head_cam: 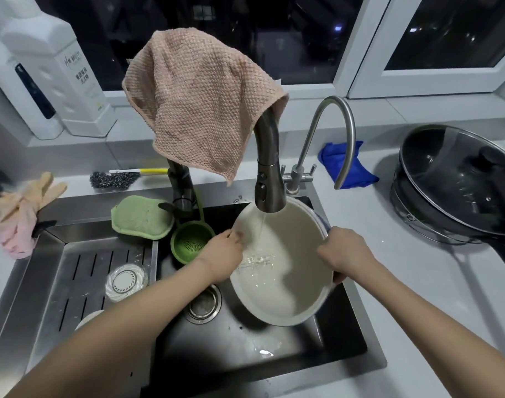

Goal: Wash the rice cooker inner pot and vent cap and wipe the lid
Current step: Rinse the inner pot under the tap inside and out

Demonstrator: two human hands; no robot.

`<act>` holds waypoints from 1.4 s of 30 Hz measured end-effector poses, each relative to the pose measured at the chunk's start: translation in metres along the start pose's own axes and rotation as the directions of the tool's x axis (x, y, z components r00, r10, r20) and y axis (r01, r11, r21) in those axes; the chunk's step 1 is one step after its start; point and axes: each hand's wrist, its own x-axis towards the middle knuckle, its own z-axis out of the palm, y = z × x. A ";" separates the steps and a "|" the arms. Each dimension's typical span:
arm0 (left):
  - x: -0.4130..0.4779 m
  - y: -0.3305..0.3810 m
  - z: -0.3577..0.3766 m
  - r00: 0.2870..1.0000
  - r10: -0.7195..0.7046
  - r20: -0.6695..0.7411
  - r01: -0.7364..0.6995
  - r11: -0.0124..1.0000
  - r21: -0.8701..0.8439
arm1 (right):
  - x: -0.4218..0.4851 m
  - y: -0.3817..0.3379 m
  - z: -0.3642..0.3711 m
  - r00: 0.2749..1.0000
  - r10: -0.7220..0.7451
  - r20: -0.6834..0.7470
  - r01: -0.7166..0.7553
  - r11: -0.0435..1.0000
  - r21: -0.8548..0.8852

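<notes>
Over the dark sink (pixel 245 346), you hold the inner pot (pixel 285 271) tilted under the faucet (pixel 267 179), with a thin stream of water (pixel 259 228) falling onto its pale inside. Your left hand (pixel 222 254) curls over the pot's left rim and your right hand (pixel 346 251) grips the right rim. The pot hangs between them, just right of the drain (pixel 203 304).
</notes>
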 end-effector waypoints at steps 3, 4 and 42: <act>-0.005 -0.003 -0.015 0.869 -0.491 -0.062 0.278 0.588 -0.760 | 0.006 0.007 0.002 0.998 -0.001 -0.065 -0.003 0.998 -0.067; -0.009 -0.008 -0.019 0.768 -0.636 0.076 0.298 0.250 -0.921 | 0.011 0.011 0.003 0.999 0.020 -0.043 -0.021 0.999 -0.042; -0.030 -0.056 -0.119 0.930 -0.327 -0.171 -0.257 -0.243 -0.935 | 0.009 0.015 0.034 0.954 0.125 0.272 -0.259 0.799 0.543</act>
